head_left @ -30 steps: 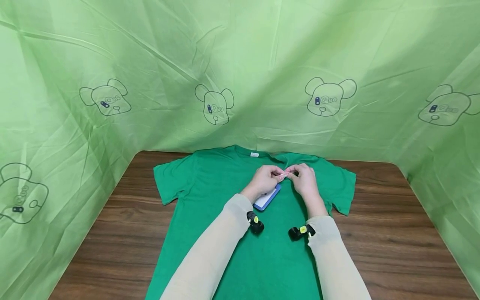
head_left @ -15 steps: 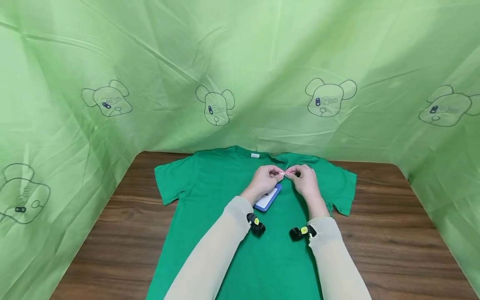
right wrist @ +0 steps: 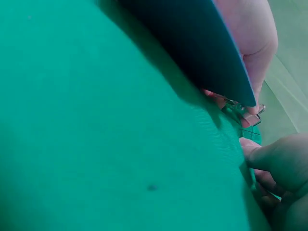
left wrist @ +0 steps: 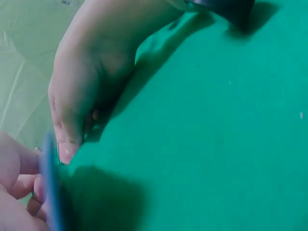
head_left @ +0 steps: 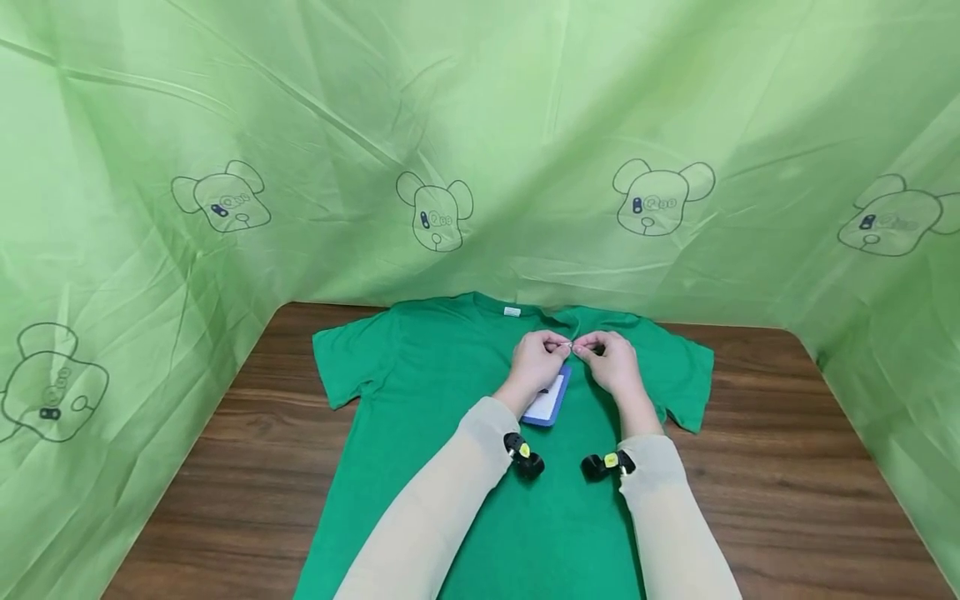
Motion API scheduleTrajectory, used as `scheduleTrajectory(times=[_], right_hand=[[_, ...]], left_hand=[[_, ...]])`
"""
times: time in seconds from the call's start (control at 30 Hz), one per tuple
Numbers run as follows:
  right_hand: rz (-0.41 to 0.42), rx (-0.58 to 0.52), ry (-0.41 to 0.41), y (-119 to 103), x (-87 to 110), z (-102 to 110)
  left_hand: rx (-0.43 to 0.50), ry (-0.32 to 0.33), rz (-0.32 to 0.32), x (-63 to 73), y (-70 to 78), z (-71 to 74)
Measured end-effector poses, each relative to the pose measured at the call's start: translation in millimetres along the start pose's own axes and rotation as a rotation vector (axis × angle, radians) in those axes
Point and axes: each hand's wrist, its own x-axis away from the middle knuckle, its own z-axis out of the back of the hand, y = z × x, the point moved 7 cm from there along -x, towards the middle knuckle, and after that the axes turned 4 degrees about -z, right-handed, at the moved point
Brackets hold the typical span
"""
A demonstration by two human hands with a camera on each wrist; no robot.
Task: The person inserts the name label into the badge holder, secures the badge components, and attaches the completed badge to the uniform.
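Observation:
A green T-shirt (head_left: 480,467) lies spread with its collar at the far side. Over the chest, my left hand (head_left: 536,362) pinches the small metal clip (right wrist: 252,117) of a blue-edged name badge (head_left: 557,410). The badge hangs below that hand, its white face partly covered by it in the head view; its dark back shows in the right wrist view. With thumb and fingers, my right hand (head_left: 611,365) pinches a raised fold of shirt fabric (right wrist: 250,134) just beside the clip. A thin line crosses the fold; whether it is a pin, I cannot tell.
The shirt covers much of a brown wood-grain table (head_left: 247,467). Light green cloth (head_left: 540,125) with printed bear heads encloses the back and both sides. A white label (head_left: 512,312) shows inside the collar.
My left hand has shifted slightly right, toward the right hand. The badge has moved right with it and turned more upright. My right hand stays almost where it was, at the fabric.

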Motion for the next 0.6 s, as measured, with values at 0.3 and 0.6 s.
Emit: scheduleTrajectory(times=[0.3,0.6], right_hand=[[-0.028,-0.010,-0.007,7.1,2.6,4.0],[-0.032,-0.020,-0.023,1.4,2.9,4.7]], left_hand=[[0.008,0.040,0.089,6.9,2.6,-4.3],[0.016,-0.006,0.056,5.2,0.7,-2.2]])
